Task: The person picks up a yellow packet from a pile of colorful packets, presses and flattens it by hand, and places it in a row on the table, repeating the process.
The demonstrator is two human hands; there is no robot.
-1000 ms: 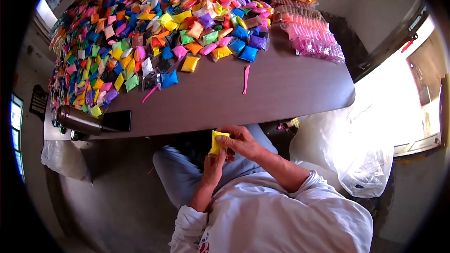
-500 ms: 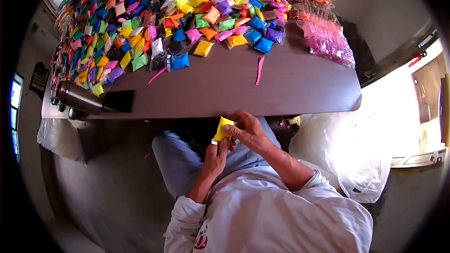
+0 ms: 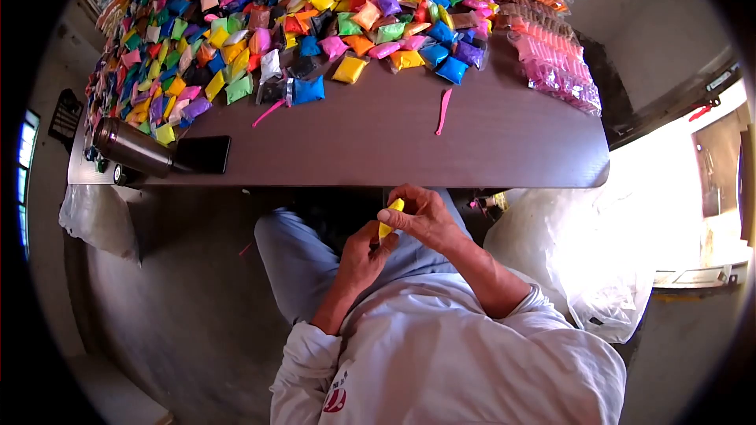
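A small yellow packet (image 3: 390, 222) is held over my lap, just in front of the table edge. My left hand (image 3: 365, 256) closes on its lower end, while my right hand (image 3: 425, 219) grips its upper part between thumb and fingers. The packet is turned nearly edge-on, and fingers cover much of it. On the table beyond lie a pink plastic modelling tool (image 3: 444, 112) and a second pink tool (image 3: 268, 112), the latter by a blue packet (image 3: 308, 89).
Many colourful packets (image 3: 236, 55) heap across the brown table (image 3: 339, 149). Stacked rows of bagged packets (image 3: 551, 55) line its right side. A metal flask (image 3: 132, 146) lies beside a black phone (image 3: 202, 155) at the left. Clear plastic bags (image 3: 543, 244) stand at my right.
The yellow packet has turned from showing its broad face to nearly edge-on and shifted slightly right. Both hands have moved with it, and my left fingers cover more of its lower end.
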